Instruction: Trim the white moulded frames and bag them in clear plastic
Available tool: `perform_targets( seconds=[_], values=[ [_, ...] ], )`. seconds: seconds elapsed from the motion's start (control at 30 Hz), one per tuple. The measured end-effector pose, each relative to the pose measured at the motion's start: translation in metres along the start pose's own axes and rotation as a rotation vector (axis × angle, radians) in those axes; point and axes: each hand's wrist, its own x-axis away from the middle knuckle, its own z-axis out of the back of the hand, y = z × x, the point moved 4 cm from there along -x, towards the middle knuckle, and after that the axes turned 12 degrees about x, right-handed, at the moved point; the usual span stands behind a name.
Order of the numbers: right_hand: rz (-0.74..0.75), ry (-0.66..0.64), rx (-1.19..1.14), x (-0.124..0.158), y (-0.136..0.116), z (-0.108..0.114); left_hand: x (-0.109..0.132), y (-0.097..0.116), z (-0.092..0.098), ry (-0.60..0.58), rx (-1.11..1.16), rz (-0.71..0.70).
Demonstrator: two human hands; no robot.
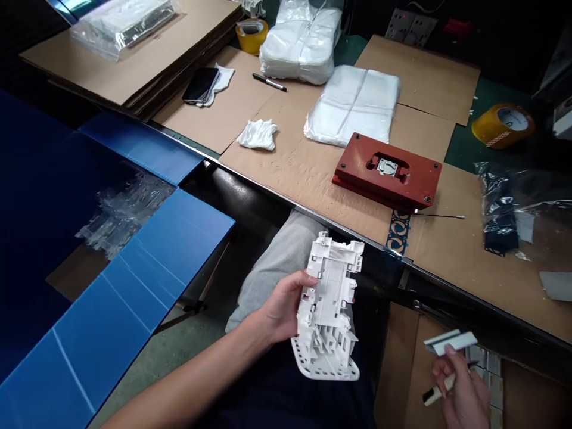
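Observation:
In the middle of the head view, my left hand is closed around the left edge of a white moulded plastic housing. The housing has clips along both sides, ribs low down and a rounded, perforated end. At the lower right, my right hand pinches a flat grey-white strip between thumb and fingers. A slim tool with a pale handle and a dark tip also lies in that hand; its exact kind is unclear. Similar pale strips lie in an open cardboard box or drawer beneath it.
On the cardboard-covered bench stand a red fixture block, plastic-bag stacks, tape rolls, a phone, a marker and crumpled cloth. A blue bin with bagged parts is at left. The bench edge runs diagonally.

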Motion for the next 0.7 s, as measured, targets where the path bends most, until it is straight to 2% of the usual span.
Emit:
perform_targets(
  seconds=[0.07,0.2,0.3,0.37,0.47,0.7],
  values=[
    [0.042,-0.001,-0.039,0.013,-0.05,-0.018,0.003,0.004,0.005,0.108,-0.057,-0.085],
    [0.269,-0.306,0.214,0.053,-0.161,-0.079,0.01,0.009,0.01,0.162,-0.146,-0.202],
    [0.401,-0.385,0.433,0.077,-0.21,-0.114,0.015,0.011,0.012,0.143,-0.219,-0.263],
    [0.465,-0.385,0.579,0.084,-0.222,-0.131,0.018,0.011,0.012,0.116,-0.266,-0.275],
    [0.519,-0.366,0.666,0.086,-0.224,-0.144,0.019,0.013,0.011,0.093,-0.329,-0.281],
    [0.499,-0.376,0.417,0.086,-0.215,-0.147,0.017,0.024,0.015,0.117,-0.324,-0.259]
  ],
)
